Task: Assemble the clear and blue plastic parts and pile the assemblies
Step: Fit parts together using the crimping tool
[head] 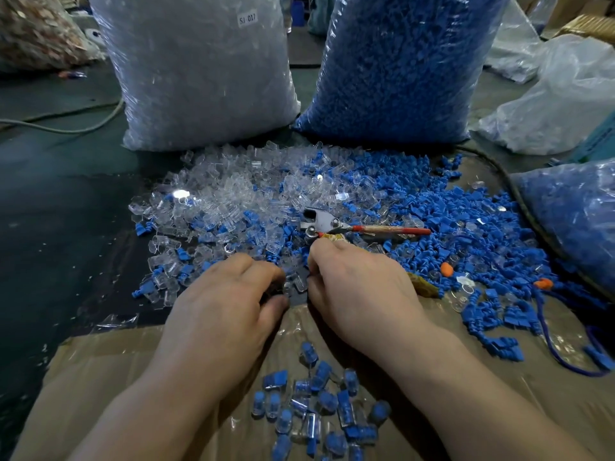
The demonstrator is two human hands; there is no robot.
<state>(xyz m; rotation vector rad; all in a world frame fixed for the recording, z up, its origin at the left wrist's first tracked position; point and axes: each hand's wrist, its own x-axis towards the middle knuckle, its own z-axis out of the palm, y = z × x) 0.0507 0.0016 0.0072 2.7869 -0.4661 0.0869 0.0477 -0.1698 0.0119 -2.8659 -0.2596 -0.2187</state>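
Observation:
A spread of loose clear plastic caps (213,201) covers the mat ahead on the left, and loose blue plugs (442,227) lie to the right, the two mixed in the middle. My left hand (226,297) and my right hand (356,294) lie palm down side by side at the near edge of that spread, fingers curled. Between their fingertips sits a clear cap (298,282); which fingers pinch it is hidden. A pile of finished clear-and-blue assemblies (316,407) lies on the cardboard (100,377) between my forearms.
A big bag of clear caps (199,68) and a big bag of blue plugs (399,68) stand behind the spread. Pliers with red handles (352,227) lie among the parts. Another blue-filled bag (572,211) sits at right, with a blue cord (552,344) and orange bits (447,269).

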